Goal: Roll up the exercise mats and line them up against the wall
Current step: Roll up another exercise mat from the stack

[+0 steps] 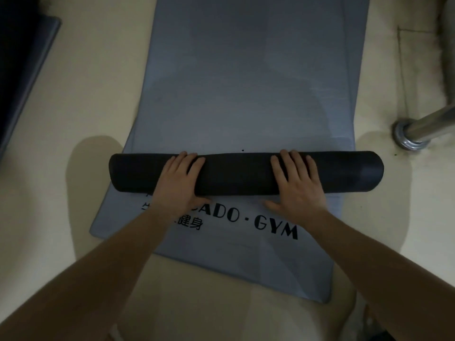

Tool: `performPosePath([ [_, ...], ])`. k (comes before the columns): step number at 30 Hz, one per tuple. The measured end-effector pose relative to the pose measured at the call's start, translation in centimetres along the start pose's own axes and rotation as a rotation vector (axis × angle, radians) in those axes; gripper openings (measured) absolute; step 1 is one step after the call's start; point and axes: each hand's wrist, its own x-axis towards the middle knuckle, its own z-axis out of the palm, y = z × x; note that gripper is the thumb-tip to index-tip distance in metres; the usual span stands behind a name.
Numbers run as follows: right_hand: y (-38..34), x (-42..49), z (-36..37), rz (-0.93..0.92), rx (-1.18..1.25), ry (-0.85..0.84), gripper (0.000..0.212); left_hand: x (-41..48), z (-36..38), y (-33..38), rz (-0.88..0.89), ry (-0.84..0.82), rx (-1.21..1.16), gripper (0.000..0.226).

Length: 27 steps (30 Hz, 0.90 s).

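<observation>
While flat fingers (189,161) press black roll (241,175) | blue mat (246,82), cream floor (98,94) | chrome post (428,126)

Dim, flat indoor light. Soft rounded shadows fall on the pale floor (81,99) at both sides. Glare glints off the metal pole (428,126). Wide-angle bending and slight blur toward the edges.

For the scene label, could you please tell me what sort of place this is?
Probably a gym or fitness studio: the blue-grey mat on the pale floor is printed "GYM", a dark mat roll lies across it, and a chrome post stands nearby.
</observation>
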Motion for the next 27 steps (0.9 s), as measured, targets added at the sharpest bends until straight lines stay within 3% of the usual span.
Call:
performPosePath([
  [1,0.5,0.2,0.3,-0.030,-0.051,-0.071,0.108,0.7,0.0,-0.3,0.018,0.001,0.001,0.107],
  [3,1.3,1.8,0.1,-0.059,-0.081,-0.137,0.117,2.1,-0.2,-0.8,0.033,0.005,-0.008,0.100],
  [9,2.1,4.7,-3.1,-0.100,0.026,-0.320,0.101,3.1,-3.9,-0.8,-0.008,-0.256,-0.084,0.112],
  [12,2.5,4.5,-4.6,-0.133,0.145,-0.530,0.096,0.3,-4.2,1.1,0.038,-0.227,0.011,0.107],
  [14,2.7,4.4,-5.5,-0.137,0.195,-0.600,0.095,-0.7,-4.3,1.4,0.031,-0.251,-0.104,0.098],
  [18,1.6,1.5,-5.0,-0.127,0.173,-0.297,0.097,2.9,-6.6,0.4,-0.088,-0.476,-0.345,0.089],
  [21,0.5,0.3,-4.4,-0.078,0.174,-0.190,0.083,5.5,-7.8,-0.1,-0.170,-0.618,-0.304,0.090],
  [23,1.4,2.3,-4.8,-0.090,0.179,-0.218,0.080,5.4,-7.8,0.3,-0.231,-0.479,-0.170,0.091],
  [25,2.3,4.6,-5.4,-0.117,0.176,-0.216,0.076,3.7,-6.6,1.6,-0.266,-0.121,-0.085,0.075],
  [27,1.8,5.4,-5.3,-0.080,0.179,-0.093,0.066,1.9,-4.6,3.0,-0.203,0.146,-0.040,0.056],
])
